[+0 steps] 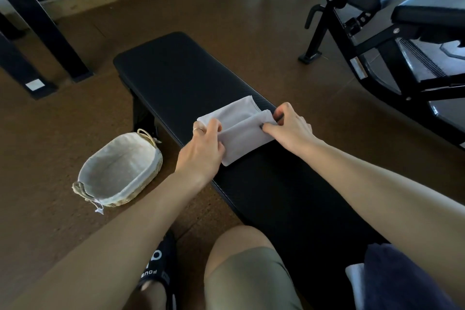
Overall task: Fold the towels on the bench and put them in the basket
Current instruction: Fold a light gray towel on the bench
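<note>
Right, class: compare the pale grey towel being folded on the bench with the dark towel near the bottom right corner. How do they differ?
Colour: the grey towel is light, the dark towel navy.
Handling: both the left hand and the right hand grip the grey towel; nothing touches the dark towel.
Pose: the grey towel lies partly folded and flat; the dark towel sits in a bulky heap, cut off by the frame.
Shared: both appear to rest on the black bench, neither in the basket.

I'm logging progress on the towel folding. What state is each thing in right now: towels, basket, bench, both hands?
white towel: partly folded, flat on the bench, held at both ends
left hand: gripping the towel's left end
right hand: pinching the towel's right end
basket: on the floor beside the bench, upright, empty
bench: far end bare
dark towel: bunched at the near end, not yet folded
</note>
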Tool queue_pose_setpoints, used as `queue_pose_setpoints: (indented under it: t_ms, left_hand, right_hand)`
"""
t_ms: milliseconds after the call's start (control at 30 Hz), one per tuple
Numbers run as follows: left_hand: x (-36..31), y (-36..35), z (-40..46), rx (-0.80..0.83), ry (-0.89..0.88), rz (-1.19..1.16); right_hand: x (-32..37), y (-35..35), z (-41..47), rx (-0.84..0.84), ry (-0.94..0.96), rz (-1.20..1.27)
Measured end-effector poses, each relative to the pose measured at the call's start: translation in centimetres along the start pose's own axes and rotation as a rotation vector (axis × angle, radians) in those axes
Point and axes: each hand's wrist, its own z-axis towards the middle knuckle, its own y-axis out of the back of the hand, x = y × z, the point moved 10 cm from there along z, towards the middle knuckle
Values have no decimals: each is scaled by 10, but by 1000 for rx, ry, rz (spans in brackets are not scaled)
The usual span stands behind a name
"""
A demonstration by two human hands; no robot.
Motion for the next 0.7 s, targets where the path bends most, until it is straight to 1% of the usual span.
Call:
queue_pose_setpoints:
  t_ms: [33, 67, 100, 133, 200, 233, 267, 300, 333, 400, 433, 533, 633, 700]
  left_hand:
    - [-3, 5, 1, -35, -20, 91]
    - [-11, 9, 1, -83, -83, 209]
    - [-24, 12, -1, -127, -186, 327]
    - [-39, 10, -4, -146, -311, 423]
    - [-62, -4, -14, -82, -522, 527]
    - [-67, -10, -17, -48, -565, 543]
    - [-66, -12, -17, -34, -569, 531]
    - [-63, -9, -15, -39, -545, 487]
    - [-59, -6, -13, -41, -511, 437]
    - [-51, -4, -12, -33, -483, 342]
    - [-47, -7, -13, -18, -490, 331]
    - [-40, -17, -11, 12, -485, 387]
    - [-42, -12, -7, -37, -474, 417]
    - [-40, -4, -1, -49, -454, 362]
  right_hand:
    - [2, 2, 1, -13, 10, 9]
    - [5, 5, 3, -38, 42, 14]
    - [11, 8, 3, -68, 104, 12]
    - [20, 10, 2, -104, 194, -10]
    - [45, 12, -9, -191, 478, -182]
    - [58, 8, -18, -220, 636, -299]
    - [66, 1, -26, -220, 767, -398]
    - [68, -6, -30, -195, 853, -468]
    - [69, -11, -31, -144, 883, -505]
    - [65, -13, -26, -32, 854, -520]
    - [62, -14, -23, 23, 837, -544]
    - [53, -18, -14, 174, 779, -637]
    - [54, -20, -1, 245, 708, -632]
    - [56, -18, 10, 278, 632, -533]
